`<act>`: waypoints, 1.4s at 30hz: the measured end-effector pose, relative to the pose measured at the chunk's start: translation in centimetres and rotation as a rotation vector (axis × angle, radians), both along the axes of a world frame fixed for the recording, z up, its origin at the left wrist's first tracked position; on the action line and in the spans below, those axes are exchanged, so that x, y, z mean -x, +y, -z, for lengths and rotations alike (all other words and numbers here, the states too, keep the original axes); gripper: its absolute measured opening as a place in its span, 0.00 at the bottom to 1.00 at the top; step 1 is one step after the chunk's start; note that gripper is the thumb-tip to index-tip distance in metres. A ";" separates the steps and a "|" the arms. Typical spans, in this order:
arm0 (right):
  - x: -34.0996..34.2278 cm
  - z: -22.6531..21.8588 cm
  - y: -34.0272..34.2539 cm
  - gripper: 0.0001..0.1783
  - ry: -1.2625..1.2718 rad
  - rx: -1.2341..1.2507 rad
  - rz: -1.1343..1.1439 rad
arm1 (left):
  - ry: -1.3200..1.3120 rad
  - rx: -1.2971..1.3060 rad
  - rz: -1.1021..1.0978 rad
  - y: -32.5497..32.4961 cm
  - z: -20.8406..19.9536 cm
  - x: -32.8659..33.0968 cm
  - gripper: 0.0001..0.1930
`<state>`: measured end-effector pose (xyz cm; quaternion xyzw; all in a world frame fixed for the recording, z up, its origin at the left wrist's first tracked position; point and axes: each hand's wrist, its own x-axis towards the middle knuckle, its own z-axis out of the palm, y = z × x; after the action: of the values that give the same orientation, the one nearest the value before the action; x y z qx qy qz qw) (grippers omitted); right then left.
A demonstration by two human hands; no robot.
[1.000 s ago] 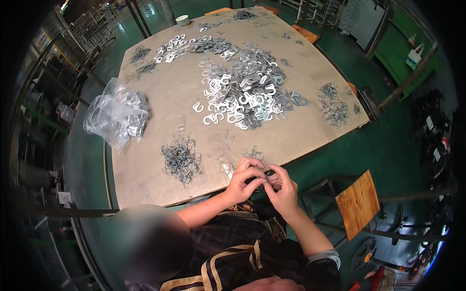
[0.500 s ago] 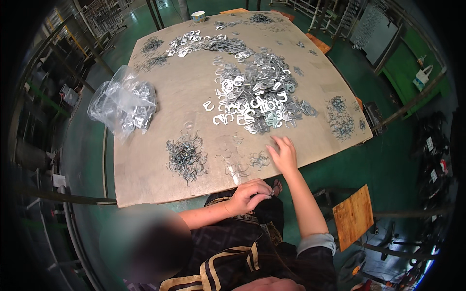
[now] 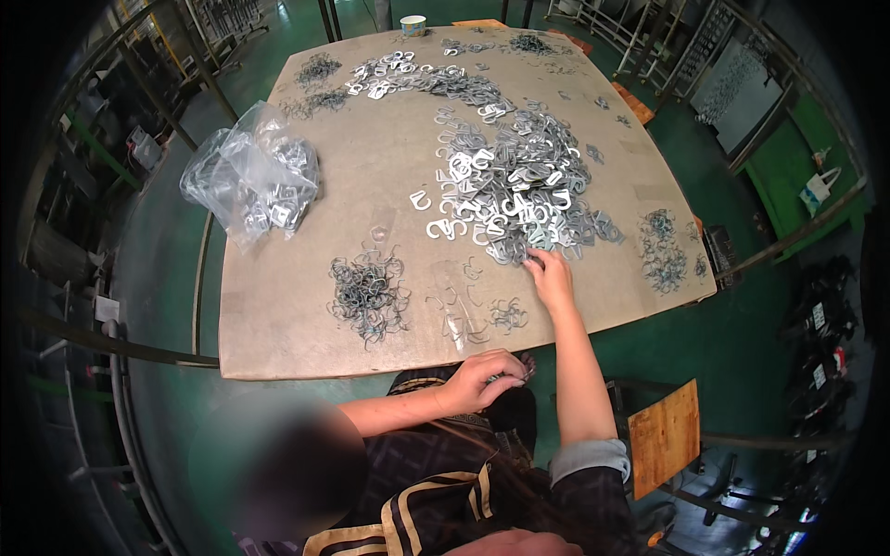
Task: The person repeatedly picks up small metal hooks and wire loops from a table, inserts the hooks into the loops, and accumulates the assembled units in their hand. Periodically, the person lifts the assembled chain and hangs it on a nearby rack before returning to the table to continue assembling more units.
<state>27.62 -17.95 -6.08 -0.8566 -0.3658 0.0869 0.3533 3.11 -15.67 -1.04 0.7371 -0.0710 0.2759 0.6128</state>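
Observation:
My left hand (image 3: 484, 380) is at the table's near edge. Its fingers are pinched on a small metallic piece too tiny to make out. My right hand (image 3: 553, 280) reaches over the table to the near edge of a large pile of flat silver metal hooks (image 3: 519, 176). There its thumb and forefinger close on a metal hook, partly hidden by the fingertips. Between my two hands lies a small cluster of thin wire clips (image 3: 507, 315). A bigger heap of wire clips (image 3: 366, 295) is farther left.
A clear plastic bag (image 3: 255, 176) of metal parts sits on the left table edge. More wire clips (image 3: 663, 252) lie at the right. A paper tub (image 3: 413, 25) stands at the far edge of the table (image 3: 324, 204). A wooden stool (image 3: 665, 435) is at my right.
My right hand has moved forward from above the bare table to the pile's near edge, its fingers drawing together. My left hand stays nearly in place. The view has shifted slightly.

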 end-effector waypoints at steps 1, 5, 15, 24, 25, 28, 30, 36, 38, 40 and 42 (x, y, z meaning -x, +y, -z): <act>0.0 0.1 0.0 0.19 0.009 -0.004 0.016 | -0.001 0.003 0.005 -0.1 0.0 -0.1 0.04; 0.6 0.3 0.4 0.19 -0.016 -0.008 0.084 | -0.011 0.014 0.018 -0.4 0.0 -0.3 0.03; 0.4 0.4 0.3 0.18 -0.037 -0.058 0.101 | 0.033 0.005 -0.026 -0.5 0.1 0.0 0.03; 7.7 -6.2 -7.0 0.08 0.792 -0.511 0.005 | 0.151 0.107 -0.120 -0.4 0.6 -0.3 0.06; 8.6 -7.2 -7.8 0.07 0.820 -0.512 0.007 | 0.160 0.085 -0.143 -0.5 0.6 -0.3 0.06; 10.4 -8.4 -9.5 0.09 0.767 -0.457 -0.015 | 0.124 0.017 -0.206 -0.5 1.1 -0.4 0.06; 11.4 -8.8 -10.2 0.09 0.742 -0.461 -0.012 | 0.126 0.007 -0.185 -0.6 0.9 -0.4 0.06; 13.1 -8.7 -10.6 0.08 0.661 -0.474 0.028 | 0.112 -0.043 -0.127 -0.4 1.2 -0.2 0.07; 13.5 -8.4 -10.6 0.08 0.583 -0.466 0.045 | 0.092 -0.046 -0.087 -0.3 1.3 -0.4 0.08; 13.7 -8.2 -10.8 0.07 0.511 -0.449 0.046 | 0.142 -0.098 -0.089 -0.1 1.5 -0.3 0.08; 13.9 -8.2 -11.1 0.07 0.447 -0.421 0.032 | 0.170 -0.134 -0.087 0.0 1.8 -0.3 0.07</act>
<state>13.74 -29.05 2.13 -0.7299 -0.2752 0.1899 0.5962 3.37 -15.68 -2.85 0.7994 -0.0050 0.2335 0.5535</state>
